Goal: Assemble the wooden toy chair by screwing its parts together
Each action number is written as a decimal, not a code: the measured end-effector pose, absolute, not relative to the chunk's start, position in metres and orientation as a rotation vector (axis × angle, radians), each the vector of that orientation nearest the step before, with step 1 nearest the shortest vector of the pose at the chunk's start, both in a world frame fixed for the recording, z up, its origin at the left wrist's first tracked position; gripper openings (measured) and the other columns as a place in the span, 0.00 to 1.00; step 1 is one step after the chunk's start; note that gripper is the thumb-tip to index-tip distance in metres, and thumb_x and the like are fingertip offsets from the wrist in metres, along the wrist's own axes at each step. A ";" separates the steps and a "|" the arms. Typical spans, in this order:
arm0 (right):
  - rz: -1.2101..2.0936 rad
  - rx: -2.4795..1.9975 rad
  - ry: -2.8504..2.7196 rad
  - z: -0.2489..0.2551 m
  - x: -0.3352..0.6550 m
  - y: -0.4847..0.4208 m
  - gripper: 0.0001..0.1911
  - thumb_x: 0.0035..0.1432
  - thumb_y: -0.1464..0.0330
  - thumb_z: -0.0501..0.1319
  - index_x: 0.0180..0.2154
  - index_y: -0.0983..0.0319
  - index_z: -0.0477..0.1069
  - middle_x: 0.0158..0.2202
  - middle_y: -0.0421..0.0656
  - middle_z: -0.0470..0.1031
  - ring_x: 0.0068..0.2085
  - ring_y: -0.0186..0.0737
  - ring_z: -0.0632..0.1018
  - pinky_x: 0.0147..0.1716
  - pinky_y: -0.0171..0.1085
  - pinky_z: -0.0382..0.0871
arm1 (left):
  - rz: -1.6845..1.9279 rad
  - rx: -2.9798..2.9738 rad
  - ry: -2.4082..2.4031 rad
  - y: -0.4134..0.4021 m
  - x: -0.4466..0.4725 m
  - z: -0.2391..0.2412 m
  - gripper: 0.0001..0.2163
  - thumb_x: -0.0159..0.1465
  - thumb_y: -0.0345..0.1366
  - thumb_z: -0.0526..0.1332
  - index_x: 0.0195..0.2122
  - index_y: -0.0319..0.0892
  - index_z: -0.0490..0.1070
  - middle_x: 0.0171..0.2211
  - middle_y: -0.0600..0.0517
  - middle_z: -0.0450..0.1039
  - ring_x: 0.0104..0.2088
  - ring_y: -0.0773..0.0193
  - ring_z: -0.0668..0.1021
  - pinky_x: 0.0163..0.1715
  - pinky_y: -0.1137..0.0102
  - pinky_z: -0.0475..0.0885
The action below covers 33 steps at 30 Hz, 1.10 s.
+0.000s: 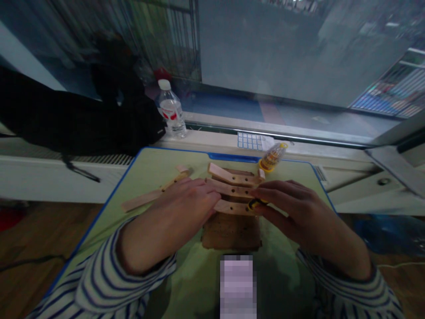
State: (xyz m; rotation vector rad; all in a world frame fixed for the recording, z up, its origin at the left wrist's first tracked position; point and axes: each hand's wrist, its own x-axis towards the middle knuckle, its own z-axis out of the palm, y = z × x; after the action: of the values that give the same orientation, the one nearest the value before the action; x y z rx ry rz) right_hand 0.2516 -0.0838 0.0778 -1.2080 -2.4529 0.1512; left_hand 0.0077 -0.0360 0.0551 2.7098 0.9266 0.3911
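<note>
Three curved wooden pieces with drilled holes lie in a row: a far one [239,179], a middle one [232,191] and a near one [236,208]. They rest over a brown wooden block [230,232]. My left hand [189,201] is closed on the left ends of the middle and near pieces. Between the fingertips of my right hand [292,206] is a small yellow-and-black item [256,204], at the near piece's right end; its kind is unclear. The fingers hide part of it.
Another curved wooden piece [142,200] lies left on the green, blue-edged table [282,270]. A yellow-capped glue bottle [272,157] stands at the back right. On the sill are a water bottle [171,110] and a black bag [109,119]. A pixelated block [237,285] covers the near middle.
</note>
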 end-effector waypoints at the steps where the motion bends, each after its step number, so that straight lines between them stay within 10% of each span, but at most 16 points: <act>1: 0.148 -1.216 -2.455 0.078 0.252 -0.085 0.16 0.63 0.69 0.57 0.53 0.59 0.66 0.51 0.45 0.73 0.48 0.41 0.75 0.47 0.43 0.70 | 0.375 2.724 0.931 -0.036 0.007 0.055 0.05 0.64 0.31 0.56 0.34 0.43 0.71 0.40 0.50 0.75 0.42 0.59 0.75 0.49 0.61 0.66; 33: 0.049 -1.294 -2.516 0.084 0.254 -0.093 0.13 0.62 0.68 0.58 0.49 0.59 0.67 0.45 0.43 0.77 0.43 0.43 0.76 0.44 0.44 0.71 | 0.199 2.796 0.973 -0.035 0.006 0.051 0.05 0.63 0.27 0.57 0.35 0.44 0.69 0.38 0.53 0.72 0.40 0.60 0.72 0.44 0.60 0.64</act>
State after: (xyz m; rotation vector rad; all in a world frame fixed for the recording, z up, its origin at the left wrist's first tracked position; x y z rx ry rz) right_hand 0.2537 -0.0925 0.0839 -1.2944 -2.5160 0.0493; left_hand 0.0061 -0.0346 0.0515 2.7956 0.9734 0.1988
